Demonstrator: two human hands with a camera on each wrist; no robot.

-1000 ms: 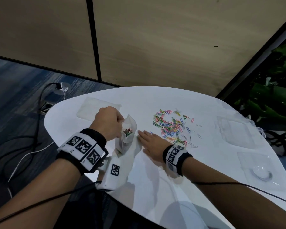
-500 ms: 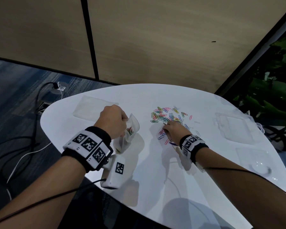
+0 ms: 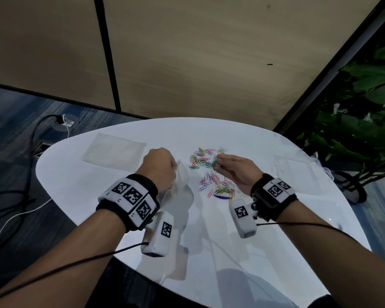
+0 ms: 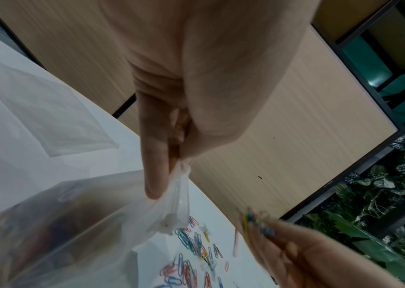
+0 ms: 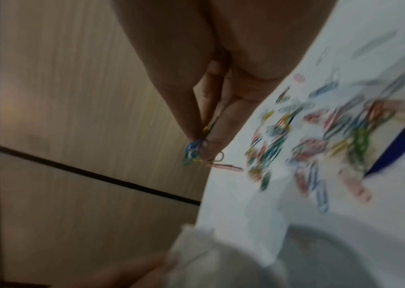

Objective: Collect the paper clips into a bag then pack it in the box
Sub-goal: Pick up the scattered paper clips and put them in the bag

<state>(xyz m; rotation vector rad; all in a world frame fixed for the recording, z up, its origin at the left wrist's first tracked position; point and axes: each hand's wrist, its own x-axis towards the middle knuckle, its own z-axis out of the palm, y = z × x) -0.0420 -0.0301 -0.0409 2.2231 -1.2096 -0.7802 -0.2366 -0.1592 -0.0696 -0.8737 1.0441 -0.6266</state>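
1. A clear bag (image 3: pixel 181 178) is pinched at its rim by the left hand (image 3: pixel 158 167), probably to keep the mouth open.
2. A small bunch of clips (image 3: pixel 215 163) is pinched in the right hand (image 3: pixel 238 172) fingers (image 5: pixel 191 117), raised above the tabletop (image 3: pixel 209 230).
3. Most paper clips (image 3: pixel 211 174) lie scattered beside the bag.
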